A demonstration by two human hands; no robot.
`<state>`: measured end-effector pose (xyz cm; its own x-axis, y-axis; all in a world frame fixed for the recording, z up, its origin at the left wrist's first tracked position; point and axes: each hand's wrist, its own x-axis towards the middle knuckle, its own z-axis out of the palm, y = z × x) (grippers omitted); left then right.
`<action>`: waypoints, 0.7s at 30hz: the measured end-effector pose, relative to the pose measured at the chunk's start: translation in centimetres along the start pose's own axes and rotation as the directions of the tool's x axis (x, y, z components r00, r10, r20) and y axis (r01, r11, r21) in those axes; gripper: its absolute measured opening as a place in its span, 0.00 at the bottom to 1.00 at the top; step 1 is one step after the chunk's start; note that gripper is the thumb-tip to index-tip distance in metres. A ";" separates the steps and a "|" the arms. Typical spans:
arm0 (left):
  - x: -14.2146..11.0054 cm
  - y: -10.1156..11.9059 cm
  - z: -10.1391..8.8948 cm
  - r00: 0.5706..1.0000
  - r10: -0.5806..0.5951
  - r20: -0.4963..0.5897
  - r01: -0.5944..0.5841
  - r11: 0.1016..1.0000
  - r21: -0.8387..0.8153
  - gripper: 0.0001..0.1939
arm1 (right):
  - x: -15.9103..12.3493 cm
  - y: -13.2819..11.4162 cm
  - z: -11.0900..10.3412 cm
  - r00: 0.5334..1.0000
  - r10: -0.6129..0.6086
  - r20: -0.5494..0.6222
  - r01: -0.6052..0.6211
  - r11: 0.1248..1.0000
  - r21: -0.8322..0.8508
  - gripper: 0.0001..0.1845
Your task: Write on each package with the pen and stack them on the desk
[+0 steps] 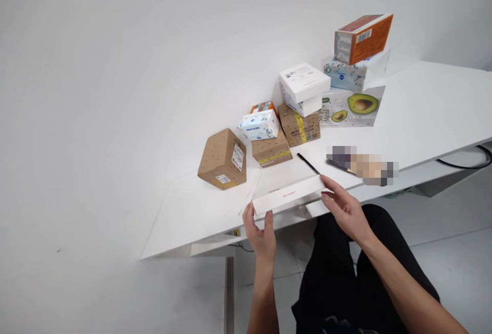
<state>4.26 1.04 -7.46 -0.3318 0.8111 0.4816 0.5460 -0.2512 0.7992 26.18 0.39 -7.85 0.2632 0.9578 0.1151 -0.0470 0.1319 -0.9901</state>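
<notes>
A long white box point(288, 196) with small red print on its side is held near the table's front edge. My left hand point(262, 231) grips its left end, with the fingers around the end and the thumb at the near side. At the right end, my right hand point(348, 213) holds the box between thumb and fingers. Just behind the box a thin black stick point(307, 163) lies on the table, its lower end reaching the box's right part. To the right of it is a blurred-out object point(361, 165) with a dark edge, its kind hidden.
Along the wall on the white table point(426, 103) stand a brown carton point(223, 160), more cartons with yellow tape point(303, 126), tissue packs point(259, 125), a flat white box point(305, 80), an avocado-printed box point(353, 107) and an orange box point(363, 39) on top of a stack.
</notes>
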 end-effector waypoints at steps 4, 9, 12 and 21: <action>0.4 0.2 -0.2 0.995 0.099 -0.015 -0.098 0.995 0.028 0.23 | -0.1 0.7 0.3 1.000 0.001 0.022 -0.002 0.999 0.046 0.27; 0.7 1.1 -0.3 0.976 0.215 -0.024 -0.214 0.976 0.030 0.26 | -0.2 1.9 1.0 0.998 0.036 0.047 -0.039 0.997 0.069 0.28; 0.8 1.6 -0.1 0.973 0.230 0.019 -0.230 0.973 -0.021 0.26 | -0.2 2.6 1.4 0.998 0.047 0.049 -0.051 0.996 0.073 0.29; 1.6 3.9 0.5 0.938 0.328 0.113 -0.331 0.944 0.006 0.25 | -0.3 4.0 1.7 0.984 0.147 0.098 -0.162 0.971 0.174 0.35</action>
<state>6.23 1.59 -3.78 -0.0450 0.7381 0.6732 0.6294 -0.5024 0.5929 24.27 1.11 -11.68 0.1578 0.9872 -0.0246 -0.2561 0.0169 -0.9665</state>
